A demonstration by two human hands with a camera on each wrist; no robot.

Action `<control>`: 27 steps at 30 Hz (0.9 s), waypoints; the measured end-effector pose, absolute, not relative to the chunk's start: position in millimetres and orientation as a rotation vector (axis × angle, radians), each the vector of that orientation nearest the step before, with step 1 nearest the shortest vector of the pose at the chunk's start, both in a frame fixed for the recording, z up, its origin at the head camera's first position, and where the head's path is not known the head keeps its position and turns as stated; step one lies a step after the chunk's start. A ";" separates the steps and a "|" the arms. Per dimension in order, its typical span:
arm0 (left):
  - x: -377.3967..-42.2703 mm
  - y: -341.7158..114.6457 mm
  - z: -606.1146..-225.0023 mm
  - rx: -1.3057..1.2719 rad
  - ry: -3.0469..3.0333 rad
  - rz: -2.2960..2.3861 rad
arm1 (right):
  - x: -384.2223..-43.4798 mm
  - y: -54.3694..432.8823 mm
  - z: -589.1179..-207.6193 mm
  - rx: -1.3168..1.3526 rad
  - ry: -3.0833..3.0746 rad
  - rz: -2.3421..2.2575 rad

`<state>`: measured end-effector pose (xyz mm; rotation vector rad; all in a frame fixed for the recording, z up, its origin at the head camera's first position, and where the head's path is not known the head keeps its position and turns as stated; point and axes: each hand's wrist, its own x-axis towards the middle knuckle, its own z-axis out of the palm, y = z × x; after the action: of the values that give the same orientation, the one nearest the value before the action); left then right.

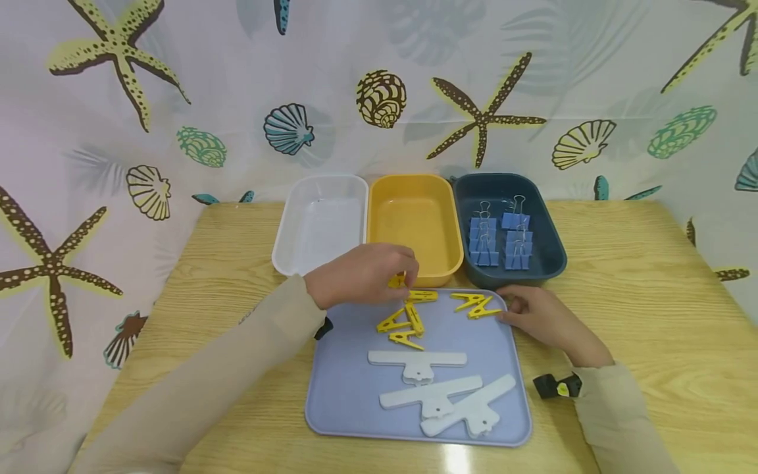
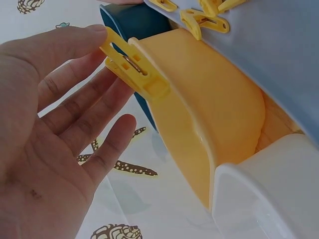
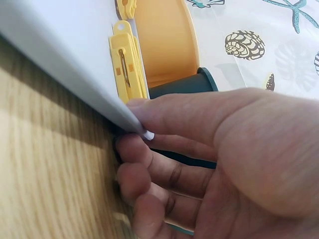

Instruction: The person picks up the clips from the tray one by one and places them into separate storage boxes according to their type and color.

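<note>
My left hand (image 1: 370, 273) pinches a yellow clothespin (image 2: 137, 69) between thumb and fingers, by the near rim of the yellow bin (image 1: 414, 224). In the left wrist view the clothespin's far end overlaps that bin's rim; whether they touch I cannot tell. My right hand (image 1: 541, 316) grips the far right corner of the pale blue tray (image 1: 343, 395), its thumb on the rim and its other fingers curled below. Several more yellow clothespins (image 1: 414, 319) lie on the tray's far half, two of them close to my right thumb. White wide-jawed bag clips (image 1: 417, 360) lie on the near half.
Behind the tray, the white bin (image 1: 320, 224), the yellow bin and a dark blue bin (image 1: 547, 260) stand side by side. Blue binder clips (image 1: 517, 245) lie in the dark blue one. A shell-patterned cloth (image 1: 331, 79) hangs behind the wooden table (image 1: 639, 283).
</note>
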<state>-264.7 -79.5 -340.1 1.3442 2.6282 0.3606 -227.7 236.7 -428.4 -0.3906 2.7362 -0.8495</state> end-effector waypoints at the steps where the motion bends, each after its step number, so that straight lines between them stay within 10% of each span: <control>1: -265.1 -79.2 -339.5 1.334 2.630 0.352 | -227.9 236.4 -428.6 -0.393 2.736 -0.849; 27: -277.3 -71.5 -337.7 1.230 2.682 0.247 | -227.3 235.1 -429.0 -0.386 2.736 -0.851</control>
<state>-277.3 -71.5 -337.7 1.2299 2.6822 0.2467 -227.3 235.1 -429.0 -0.3860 2.7361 -0.8507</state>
